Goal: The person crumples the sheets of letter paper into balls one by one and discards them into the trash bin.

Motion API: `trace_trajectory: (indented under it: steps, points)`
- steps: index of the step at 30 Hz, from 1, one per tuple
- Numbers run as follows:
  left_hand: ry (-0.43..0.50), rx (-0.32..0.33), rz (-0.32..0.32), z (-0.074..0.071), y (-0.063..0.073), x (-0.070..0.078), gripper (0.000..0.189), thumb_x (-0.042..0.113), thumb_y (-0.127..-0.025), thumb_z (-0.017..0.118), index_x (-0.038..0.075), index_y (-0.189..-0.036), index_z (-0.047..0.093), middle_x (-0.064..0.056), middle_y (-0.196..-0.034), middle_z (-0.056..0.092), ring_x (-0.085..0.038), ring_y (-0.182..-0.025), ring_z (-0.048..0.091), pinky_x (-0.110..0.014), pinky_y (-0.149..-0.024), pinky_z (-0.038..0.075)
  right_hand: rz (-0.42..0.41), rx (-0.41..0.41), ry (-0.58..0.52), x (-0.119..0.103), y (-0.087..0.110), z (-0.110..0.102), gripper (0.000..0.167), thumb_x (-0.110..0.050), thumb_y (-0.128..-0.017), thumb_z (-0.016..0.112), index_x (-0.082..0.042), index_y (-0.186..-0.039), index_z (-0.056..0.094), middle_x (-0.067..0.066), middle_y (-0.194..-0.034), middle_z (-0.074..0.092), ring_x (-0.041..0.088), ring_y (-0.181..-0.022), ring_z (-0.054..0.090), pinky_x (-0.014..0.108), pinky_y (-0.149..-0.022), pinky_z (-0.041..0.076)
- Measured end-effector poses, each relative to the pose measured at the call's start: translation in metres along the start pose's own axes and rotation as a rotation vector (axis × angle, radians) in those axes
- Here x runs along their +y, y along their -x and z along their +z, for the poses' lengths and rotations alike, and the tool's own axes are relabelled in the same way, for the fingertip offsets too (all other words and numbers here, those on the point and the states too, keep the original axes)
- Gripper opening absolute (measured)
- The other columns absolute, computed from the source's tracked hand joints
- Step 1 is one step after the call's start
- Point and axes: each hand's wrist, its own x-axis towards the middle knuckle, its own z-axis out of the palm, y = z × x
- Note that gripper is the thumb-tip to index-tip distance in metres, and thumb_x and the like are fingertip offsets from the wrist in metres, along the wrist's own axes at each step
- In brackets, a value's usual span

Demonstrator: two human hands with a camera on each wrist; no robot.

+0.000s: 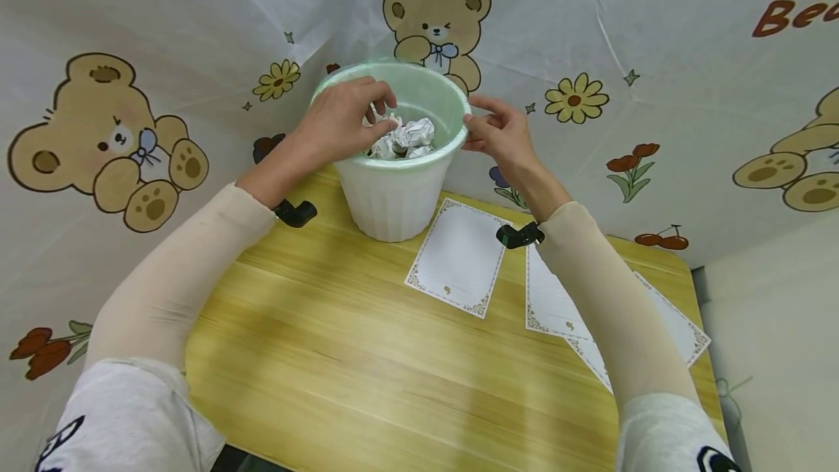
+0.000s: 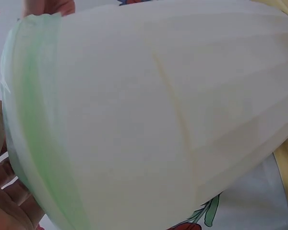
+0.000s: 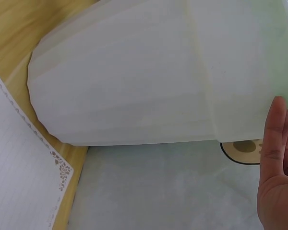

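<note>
A white bin [image 1: 390, 202] with a pale green lining over its rim stands near the back of the table; several crumpled paper balls [image 1: 413, 135] lie inside. My left hand [image 1: 347, 111] reaches over the bin's left rim, its fingers bent loosely above the paper balls with a gap to the thumb. Whether its thumb touches the paper is unclear. In the left wrist view, part of that hand [image 2: 7, 201] shows beyond the lining. At the opposite side, my right hand [image 1: 501, 133] touches the rim from outside. The right wrist view shows its extended fingers [image 3: 274, 139] against the bin's side.
A bordered sheet of paper [image 1: 459, 257] lies on the wooden table [image 1: 354, 355] just right of the bin. More sheets [image 1: 553, 301] overlap farther right, partly under my right forearm. Behind the table hangs a bear-print cloth [image 1: 216, 13].
</note>
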Motion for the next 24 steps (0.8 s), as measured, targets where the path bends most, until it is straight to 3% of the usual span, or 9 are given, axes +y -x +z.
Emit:
trace_trajectory:
  steps: [5,10,14,18,21,24]
  points:
    - [0.037,0.031,0.02,0.005,0.013,0.01,0.022,0.025,-0.103,0.075,0.01,-0.118,0.072,-0.007,-0.11,0.074,-0.022,-0.097,0.07,-0.037,-0.082,0.054,-0.015,-0.004,0.02,0.007,0.004,-0.004,0.044,-0.013,-0.105,0.069,-0.006,-0.147,0.062,0.0,-0.088,0.074,0.015,-0.075,0.073,0.026,-0.075,0.066]
    - [0.124,0.156,0.035,0.015,0.035,0.028,0.02,0.024,-0.102,0.076,0.01,-0.116,0.075,-0.006,-0.112,0.075,-0.02,-0.095,0.072,-0.035,-0.077,0.059,-0.041,-0.019,0.161,0.032,0.016,-0.02,0.039,-0.025,-0.11,0.063,-0.007,-0.144,0.063,0.003,-0.1,0.069,0.018,-0.079,0.071,0.024,-0.076,0.065]
    - [0.254,0.294,0.107,0.027,0.053,0.044,0.017,0.017,-0.1,0.078,0.006,-0.113,0.077,-0.009,-0.11,0.076,-0.022,-0.095,0.071,-0.033,-0.076,0.063,-0.034,-0.09,0.417,0.062,0.037,-0.04,0.038,-0.027,-0.11,0.062,-0.007,-0.143,0.064,0.013,-0.113,0.067,0.027,-0.094,0.071,0.026,-0.083,0.063]
    - [0.306,0.422,0.214,0.047,0.073,0.055,0.015,0.011,-0.097,0.079,0.005,-0.111,0.078,-0.009,-0.107,0.078,-0.023,-0.093,0.068,-0.031,-0.079,0.059,0.013,-0.213,0.701,0.097,0.06,-0.056,0.041,-0.028,-0.109,0.066,-0.005,-0.142,0.063,0.021,-0.132,0.066,0.038,-0.117,0.066,0.043,-0.1,0.058]
    - [0.331,0.448,0.246,0.066,0.086,0.058,0.014,0.011,-0.096,0.079,0.006,-0.109,0.079,-0.008,-0.104,0.079,-0.021,-0.092,0.069,-0.032,-0.079,0.057,0.034,-0.286,0.861,0.129,0.075,-0.064,0.048,-0.028,-0.105,0.072,0.001,-0.142,0.062,0.027,-0.141,0.063,0.045,-0.128,0.061,0.057,-0.11,0.051]
    - [0.376,0.396,0.227,0.091,0.099,0.058,0.014,0.011,-0.096,0.079,0.007,-0.109,0.079,-0.006,-0.105,0.079,-0.02,-0.095,0.069,-0.032,-0.079,0.059,0.063,-0.289,1.019,0.158,0.091,-0.067,0.061,-0.034,-0.099,0.078,0.002,-0.144,0.06,0.029,-0.149,0.057,0.05,-0.137,0.051,0.065,-0.119,0.04]
